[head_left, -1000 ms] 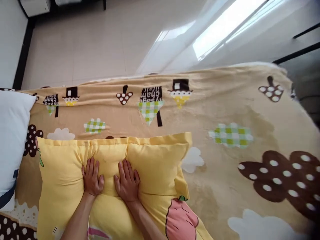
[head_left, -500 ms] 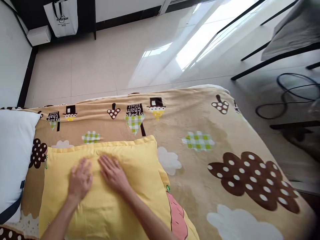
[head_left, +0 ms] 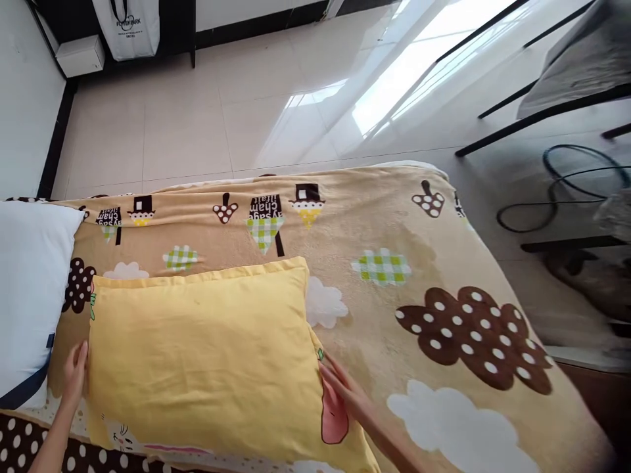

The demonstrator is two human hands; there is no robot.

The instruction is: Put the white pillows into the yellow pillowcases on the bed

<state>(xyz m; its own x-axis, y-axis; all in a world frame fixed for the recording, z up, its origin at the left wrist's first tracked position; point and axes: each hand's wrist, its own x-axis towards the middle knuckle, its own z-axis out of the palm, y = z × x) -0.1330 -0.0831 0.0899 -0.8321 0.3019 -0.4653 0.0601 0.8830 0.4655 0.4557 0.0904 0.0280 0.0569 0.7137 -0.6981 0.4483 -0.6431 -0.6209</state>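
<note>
A yellow pillow [head_left: 202,355] with a pink cartoon print lies on a tan patterned blanket [head_left: 394,223] that covers the bed. My left hand [head_left: 75,376] rests against the pillow's left edge, fingers straight and together. My right hand [head_left: 345,387] lies flat against the pillow's right edge, fingers stretched out along the blanket. Neither hand holds anything.
A white pillow [head_left: 29,289] lies to the left of the yellow one. Beyond the bed is a glossy tiled floor [head_left: 207,125] with a white bag [head_left: 132,26] by the far wall. Black table legs [head_left: 532,118] and a coiled cable [head_left: 566,190] are at the right.
Both hands left the top of the yellow pillow, where they pressed it, and moved apart to its left and right edges. The pillow now lies flat and smooth.
</note>
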